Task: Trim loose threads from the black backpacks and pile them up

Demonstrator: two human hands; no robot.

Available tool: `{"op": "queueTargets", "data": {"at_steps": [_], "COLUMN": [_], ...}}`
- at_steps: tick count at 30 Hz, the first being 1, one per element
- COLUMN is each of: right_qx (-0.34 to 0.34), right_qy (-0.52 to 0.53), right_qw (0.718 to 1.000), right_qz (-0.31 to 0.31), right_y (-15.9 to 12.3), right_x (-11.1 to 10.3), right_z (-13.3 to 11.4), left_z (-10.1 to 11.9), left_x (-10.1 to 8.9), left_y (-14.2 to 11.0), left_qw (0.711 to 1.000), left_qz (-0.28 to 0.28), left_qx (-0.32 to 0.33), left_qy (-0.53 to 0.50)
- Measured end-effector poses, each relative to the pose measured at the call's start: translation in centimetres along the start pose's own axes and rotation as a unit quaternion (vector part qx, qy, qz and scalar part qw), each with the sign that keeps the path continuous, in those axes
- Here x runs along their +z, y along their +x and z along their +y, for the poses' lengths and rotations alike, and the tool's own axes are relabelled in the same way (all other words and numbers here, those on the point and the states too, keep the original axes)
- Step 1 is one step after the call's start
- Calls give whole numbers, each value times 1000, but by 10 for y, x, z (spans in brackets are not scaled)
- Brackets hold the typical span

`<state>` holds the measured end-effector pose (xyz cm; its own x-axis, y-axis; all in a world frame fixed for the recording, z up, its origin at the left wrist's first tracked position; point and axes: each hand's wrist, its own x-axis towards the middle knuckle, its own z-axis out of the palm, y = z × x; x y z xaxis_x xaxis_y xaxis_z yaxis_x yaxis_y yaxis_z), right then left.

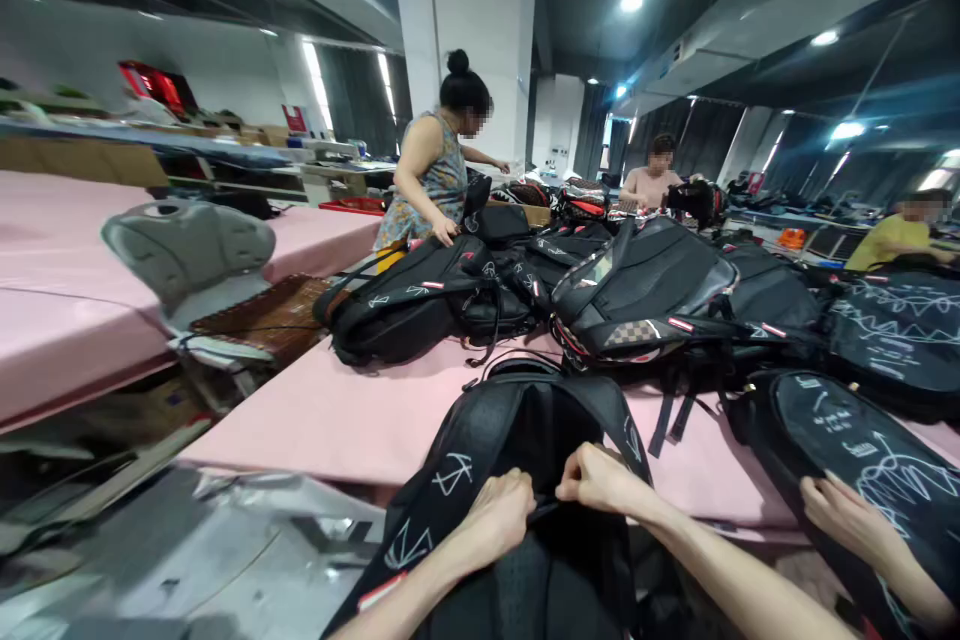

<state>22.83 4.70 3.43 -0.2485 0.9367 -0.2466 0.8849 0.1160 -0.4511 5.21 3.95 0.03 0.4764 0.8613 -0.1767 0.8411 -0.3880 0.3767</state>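
A black backpack (517, 575) with white line drawings on its shoulder straps lies at the table's near edge, right before me. My left hand (501, 512) is closed, pinching the black fabric near the middle of the pack. Close by on the right, my right hand (600, 478) also pinches that fabric, its fingertips pressed together. A short dark stretch of cloth runs between the two hands. Whether they hold a zipper, a strap or an edge is too dark to make out. A small red and white tag (382, 590) sits on the left strap, beside my left forearm.
Several black backpacks (652, 270) are heaped across the pink table (300, 430). At the right, another person's hand (851, 520) rests on a backpack with white scribbles (832, 420). A co-worker (431, 170) stands beyond the pile. A grey chair (191, 255) is at the left.
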Motion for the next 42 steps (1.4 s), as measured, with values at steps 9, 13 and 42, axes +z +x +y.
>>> {"op": "queueTargets", "data": {"at_steps": [9, 13, 42], "right_qx": [-43, -52, -30], "right_qy": [-54, -72, -16], "right_qw": [998, 996, 999], "right_qz": [4, -2, 14], "right_y": [10, 14, 8], "right_x": [11, 13, 22], "right_z": [-21, -26, -10], "left_z": [-4, -5, -15], "left_x": [2, 2, -19], "left_y": [-3, -5, 32], "left_qw": [997, 995, 989], "left_qz": [44, 56, -44], "left_qx": [-52, -55, -143], "left_qy": [-42, -62, 3]}}
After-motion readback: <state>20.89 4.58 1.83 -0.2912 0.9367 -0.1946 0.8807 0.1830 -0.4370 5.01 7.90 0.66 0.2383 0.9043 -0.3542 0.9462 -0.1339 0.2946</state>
